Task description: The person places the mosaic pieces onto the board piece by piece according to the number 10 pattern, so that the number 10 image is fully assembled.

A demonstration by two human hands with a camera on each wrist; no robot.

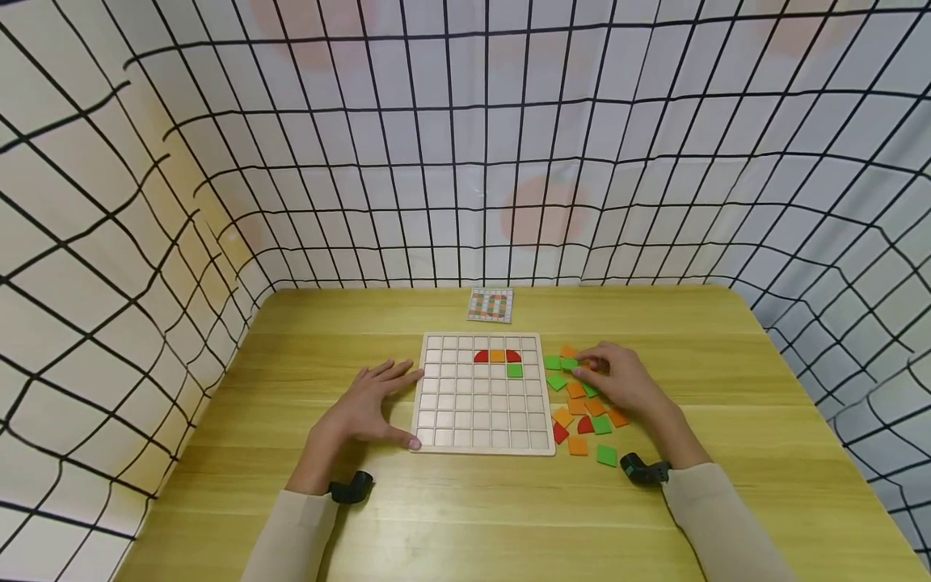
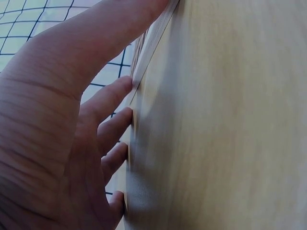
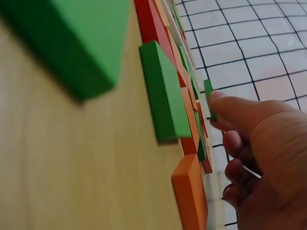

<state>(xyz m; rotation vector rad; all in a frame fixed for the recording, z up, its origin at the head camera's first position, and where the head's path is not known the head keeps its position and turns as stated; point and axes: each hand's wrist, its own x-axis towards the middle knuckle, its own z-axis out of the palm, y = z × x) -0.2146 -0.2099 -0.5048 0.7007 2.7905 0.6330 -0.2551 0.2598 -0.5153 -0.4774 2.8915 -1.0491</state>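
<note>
A pale wooden grid board [image 1: 465,408] lies flat on the table. In its upper rows sit two red quarter-round tiles, an orange square tile [image 1: 497,356] between them and a green square tile [image 1: 515,370] below. My left hand [image 1: 364,408] is spread at the board's left side, with thumb and index fingertip at its edge. Over the loose tiles to the right of the board, my right hand [image 1: 618,376] pinches a green square tile [image 3: 207,91] between thumb and fingers. The right wrist view shows that tile raised above the others.
Loose orange, green and red tiles [image 1: 577,406] are scattered along the board's right side, some overlapping. A small printed pattern card [image 1: 490,305] lies behind the board. White cloth with a black grid [image 1: 465,162] surrounds the wooden table [image 1: 465,517].
</note>
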